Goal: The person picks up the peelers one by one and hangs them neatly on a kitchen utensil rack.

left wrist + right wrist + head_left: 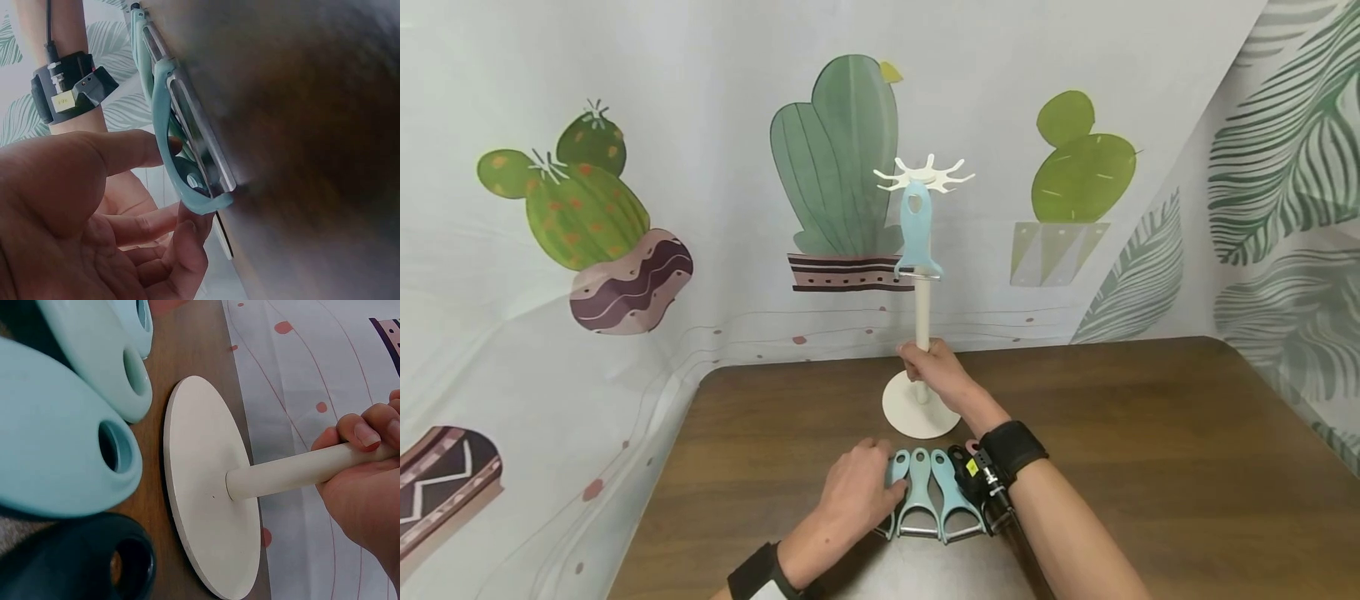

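Note:
My right hand grips the pole of a cream-white stand, just above its round base. From the stand's ring of hooks hangs a light-blue peeler, blade down. In front of the base, several Y-shaped peelers lie side by side, handles toward the stand. My left hand pinches the leftmost light-blue peeler, thumb on one side and fingers on the other; the hand partly covers it in the head view. Beside it lie a pale green peeler and another light-blue peeler.
A black peeler lies right of the blue ones, mostly behind the right wrist in the head view. A pink handle end shows there too. The brown wooden table backs onto a cactus-print cloth.

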The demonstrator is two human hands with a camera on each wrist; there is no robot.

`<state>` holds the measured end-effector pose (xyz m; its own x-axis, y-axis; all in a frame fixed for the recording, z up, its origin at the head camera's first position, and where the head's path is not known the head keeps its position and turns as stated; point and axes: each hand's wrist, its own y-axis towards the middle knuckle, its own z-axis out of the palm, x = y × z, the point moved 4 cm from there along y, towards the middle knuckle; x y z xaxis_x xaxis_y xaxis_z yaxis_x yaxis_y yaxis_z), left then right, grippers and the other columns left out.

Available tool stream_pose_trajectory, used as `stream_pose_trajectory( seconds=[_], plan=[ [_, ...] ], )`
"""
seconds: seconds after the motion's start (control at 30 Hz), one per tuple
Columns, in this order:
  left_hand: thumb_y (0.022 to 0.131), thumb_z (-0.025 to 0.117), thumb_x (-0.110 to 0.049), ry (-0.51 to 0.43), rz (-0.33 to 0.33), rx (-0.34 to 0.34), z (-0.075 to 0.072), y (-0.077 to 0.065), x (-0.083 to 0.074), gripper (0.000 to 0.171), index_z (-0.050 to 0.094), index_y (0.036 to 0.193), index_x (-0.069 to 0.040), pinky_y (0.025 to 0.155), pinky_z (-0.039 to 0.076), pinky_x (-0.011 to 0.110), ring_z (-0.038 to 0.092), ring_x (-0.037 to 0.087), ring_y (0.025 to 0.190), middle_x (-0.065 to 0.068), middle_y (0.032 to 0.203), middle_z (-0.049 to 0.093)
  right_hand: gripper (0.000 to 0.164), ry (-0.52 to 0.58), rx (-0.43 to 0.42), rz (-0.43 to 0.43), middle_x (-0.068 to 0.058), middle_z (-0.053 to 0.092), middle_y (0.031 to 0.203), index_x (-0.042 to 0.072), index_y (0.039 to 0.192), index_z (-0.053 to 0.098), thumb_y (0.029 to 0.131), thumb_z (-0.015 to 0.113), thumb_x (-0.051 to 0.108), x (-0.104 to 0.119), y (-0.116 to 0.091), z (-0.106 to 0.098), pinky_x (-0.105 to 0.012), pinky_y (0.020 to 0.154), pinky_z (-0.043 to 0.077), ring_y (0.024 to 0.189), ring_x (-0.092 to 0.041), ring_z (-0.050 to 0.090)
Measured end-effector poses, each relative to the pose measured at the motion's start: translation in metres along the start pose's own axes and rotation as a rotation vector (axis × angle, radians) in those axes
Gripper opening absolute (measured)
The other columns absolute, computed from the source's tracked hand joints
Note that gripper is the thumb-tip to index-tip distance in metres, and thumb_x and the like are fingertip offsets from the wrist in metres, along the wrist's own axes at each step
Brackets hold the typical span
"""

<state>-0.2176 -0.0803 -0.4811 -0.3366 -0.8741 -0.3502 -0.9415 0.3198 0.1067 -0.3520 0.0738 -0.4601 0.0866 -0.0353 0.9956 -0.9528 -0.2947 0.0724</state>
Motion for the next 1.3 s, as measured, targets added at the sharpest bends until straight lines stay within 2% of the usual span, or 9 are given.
stream_pose_trajectory(
  seconds=[0.43, 0.67, 0.87, 1.1, 1.3],
  plan=[
    [0.083, 0.089, -0.027, -0.011, -0.008, -0.037, -0.005, -0.001, 0.002, 0.038, 0.074, 0.110, -0.005, 0.059, 0.052, 0.039, 0.065, 0.022, 0.072, 0.010, 0.100, 0.068, 0.046, -0.007, -0.015, -0.013, 0.003, 0.039, 0.059, 0.012, 0.063, 0.049, 0.108, 0.055, 0.021, 0.000, 0.002, 0.002, -0.032, 0.067, 0.033, 0.063, -0.021, 0.038],
    [0.082, 0.089, -0.025, -0.020, 0.019, -0.105, -0.016, 0.001, 0.002, 0.036, 0.075, 0.109, -0.007, 0.061, 0.053, 0.038, 0.067, 0.023, 0.073, 0.006, 0.097, 0.068, 0.045, -0.002, -0.028, -0.015, 0.004, 0.040, 0.058, 0.011, 0.063, 0.049, 0.108, 0.056, 0.020, -0.001, 0.002, 0.001, -0.031, 0.067, 0.033, 0.062, -0.019, 0.039],
    [0.082, 0.088, -0.023, -0.058, 0.011, -0.169, -0.024, 0.003, 0.007, 0.030, 0.074, 0.107, -0.011, 0.060, 0.051, 0.034, 0.065, 0.015, 0.074, 0.000, 0.093, 0.067, 0.046, 0.005, -0.033, -0.011, 0.003, 0.039, 0.058, 0.012, 0.063, 0.049, 0.107, 0.056, 0.019, -0.002, 0.002, 0.002, -0.031, 0.067, 0.033, 0.062, -0.020, 0.037],
    [0.084, 0.089, -0.024, -0.140, 0.012, -0.215, -0.034, 0.007, 0.008, 0.034, 0.074, 0.113, -0.013, 0.063, 0.051, 0.030, 0.065, 0.010, 0.077, -0.003, 0.098, 0.069, 0.045, -0.015, -0.042, -0.017, 0.004, 0.041, 0.058, 0.010, 0.063, 0.050, 0.107, 0.056, 0.020, -0.001, 0.002, 0.003, -0.032, 0.067, 0.034, 0.070, -0.043, 0.037],
    [0.087, 0.088, -0.022, -0.245, 0.023, -0.261, -0.044, 0.008, 0.009, 0.038, 0.073, 0.120, -0.012, 0.060, 0.049, 0.024, 0.063, 0.006, 0.071, -0.004, 0.101, 0.068, 0.045, -0.013, -0.033, -0.020, 0.003, 0.041, 0.059, 0.009, 0.064, 0.049, 0.108, 0.055, 0.020, -0.001, 0.002, 0.002, -0.032, 0.067, 0.034, 0.072, -0.047, 0.035]
  ],
)
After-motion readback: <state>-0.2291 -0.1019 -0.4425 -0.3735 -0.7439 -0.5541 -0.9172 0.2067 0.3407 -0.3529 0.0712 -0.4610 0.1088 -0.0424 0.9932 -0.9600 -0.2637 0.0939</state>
